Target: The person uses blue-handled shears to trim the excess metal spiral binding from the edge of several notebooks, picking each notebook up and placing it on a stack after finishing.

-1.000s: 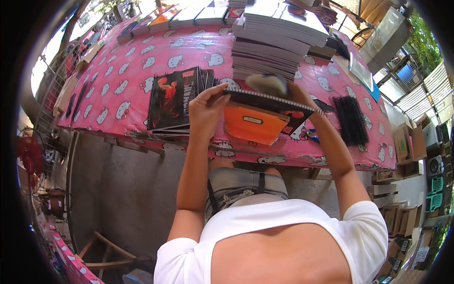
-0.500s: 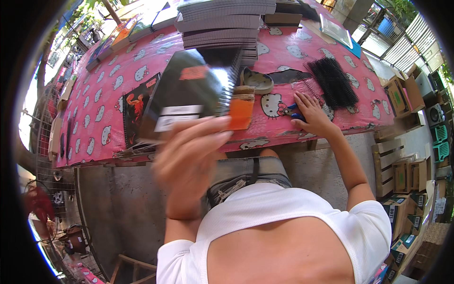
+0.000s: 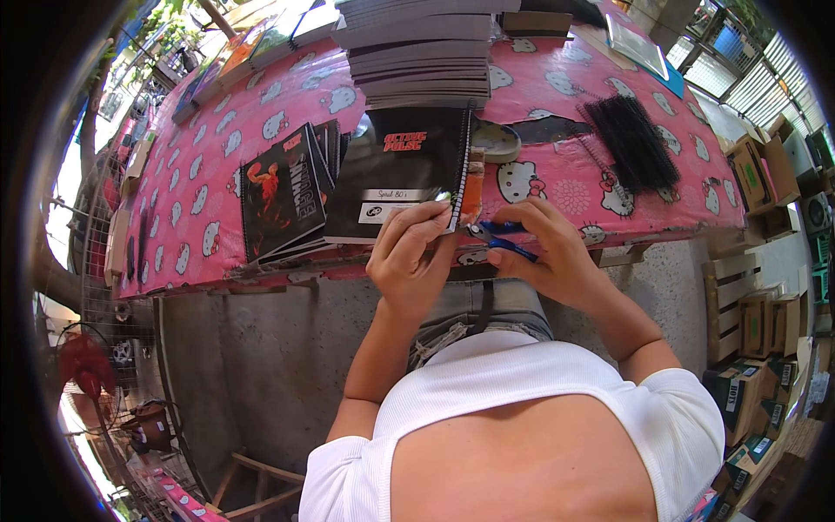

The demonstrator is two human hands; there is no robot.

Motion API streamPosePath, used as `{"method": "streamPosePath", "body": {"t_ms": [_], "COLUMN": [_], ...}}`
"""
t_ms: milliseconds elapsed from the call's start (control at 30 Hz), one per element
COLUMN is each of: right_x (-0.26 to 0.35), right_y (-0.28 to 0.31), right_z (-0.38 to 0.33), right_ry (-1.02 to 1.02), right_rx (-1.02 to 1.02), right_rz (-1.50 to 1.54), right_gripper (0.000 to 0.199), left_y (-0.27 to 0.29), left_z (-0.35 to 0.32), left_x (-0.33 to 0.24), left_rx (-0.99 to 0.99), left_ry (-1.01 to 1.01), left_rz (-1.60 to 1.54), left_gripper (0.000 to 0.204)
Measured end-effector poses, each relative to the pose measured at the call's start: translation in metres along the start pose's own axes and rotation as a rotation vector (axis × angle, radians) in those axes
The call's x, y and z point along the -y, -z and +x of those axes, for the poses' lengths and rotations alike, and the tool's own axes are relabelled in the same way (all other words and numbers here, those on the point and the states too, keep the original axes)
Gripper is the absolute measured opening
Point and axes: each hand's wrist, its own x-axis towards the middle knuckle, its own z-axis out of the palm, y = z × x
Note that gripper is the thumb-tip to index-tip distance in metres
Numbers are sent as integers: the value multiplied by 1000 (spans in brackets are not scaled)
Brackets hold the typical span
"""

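1 black spiral-bound notebook (image 3: 400,165) is pictured at the near edge of a pink table (image 3: 572,198), its near right corner pinched narrowly by the left hand (image 3: 407,261). Blue-handled pliers (image 3: 516,249) are gripped in the right hand (image 3: 557,261), handles spread, their tips just beside the near end of the coil (image 3: 464,157); whether the wire is bitten cannot be told. The notebook is judged light and fairly stiff, with a slick cover and a coil easily bent; it is best grasped at the flat corner beside the coil. The glossy black cover is marked by red lettering on its far half and 2 pale labels on its near half. An orange block (image 3: 472,193) is partly covered at its right edge. Dark notebooks (image 3: 283,196) are piled to the left, loose black coils (image 3: 631,143) heaped far right.
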Motion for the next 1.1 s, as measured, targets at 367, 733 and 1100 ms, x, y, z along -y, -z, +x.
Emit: {"method": "streamPosePath", "body": {"t_ms": [367, 733, 1100], "right_x": [-48, -73, -46], "right_y": [4, 42, 43], "right_z": [4, 92, 261], "right_ry": [-567, 286, 397], "right_rx": [237, -392, -308], "right_rz": [776, -490, -831], "right_gripper": [40, 30, 30], "left_y": [25, 176, 119], "left_z": [36, 176, 58], "left_x": [15, 55, 188], "left_rx": [-116, -580, 986], "left_ry": [-148, -204, 374], "left_rz": [280, 456, 1066], "left_gripper": [17, 20, 62]}}
